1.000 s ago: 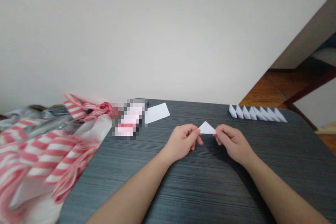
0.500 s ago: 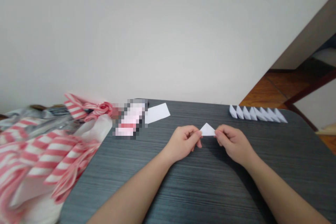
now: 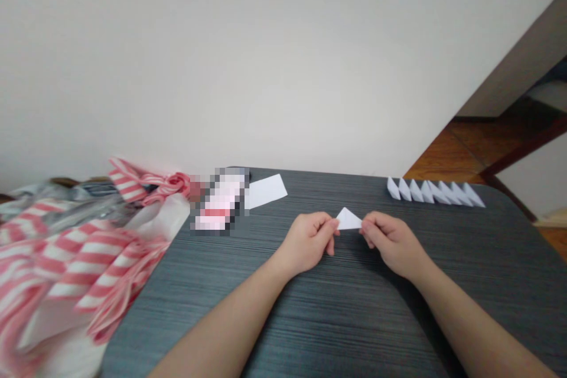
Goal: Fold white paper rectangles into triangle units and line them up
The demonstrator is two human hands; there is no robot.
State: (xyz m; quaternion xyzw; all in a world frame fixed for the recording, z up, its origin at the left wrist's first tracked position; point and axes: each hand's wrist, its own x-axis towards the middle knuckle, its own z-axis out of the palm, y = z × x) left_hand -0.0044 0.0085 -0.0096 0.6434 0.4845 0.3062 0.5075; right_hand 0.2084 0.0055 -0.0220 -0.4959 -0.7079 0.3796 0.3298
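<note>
A small white triangle of folded paper [image 3: 348, 220] is stretched between my two hands above the dark table, its peak pointing away from me. My left hand [image 3: 310, 241] pinches its left corner between thumb and fingers. At the right corner, my right hand [image 3: 392, 242] holds it in the same kind of pinch. The fingertips cover both corners of the paper.
A row of several folded white paper pieces [image 3: 434, 192] stands at the table's back right. Toward the back left lie a flat white paper sheet [image 3: 268, 190] and a blurred-out phone-like object [image 3: 220, 198]. Red-and-white striped cloth [image 3: 88, 260] is heaped beside the dark table [image 3: 336, 319].
The paper triangle has shifted very slightly left and tilted a little, its peak now left of where it was. Both hands keep their hold.
</note>
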